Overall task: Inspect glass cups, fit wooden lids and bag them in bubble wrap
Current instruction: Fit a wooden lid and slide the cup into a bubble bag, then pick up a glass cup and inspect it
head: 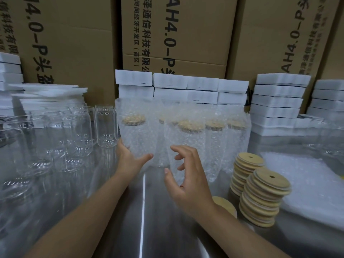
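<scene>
Fingers of left hand grip bagged cup low; right hand spread, empty. Suggest: set down upright beside wrapped row, steadying with right.

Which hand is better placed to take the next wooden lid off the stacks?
Right, probably. The right hand hangs free with relaxed fingers, and the lid stacks stand on its side. The left hand holds a bagged cup.
</scene>
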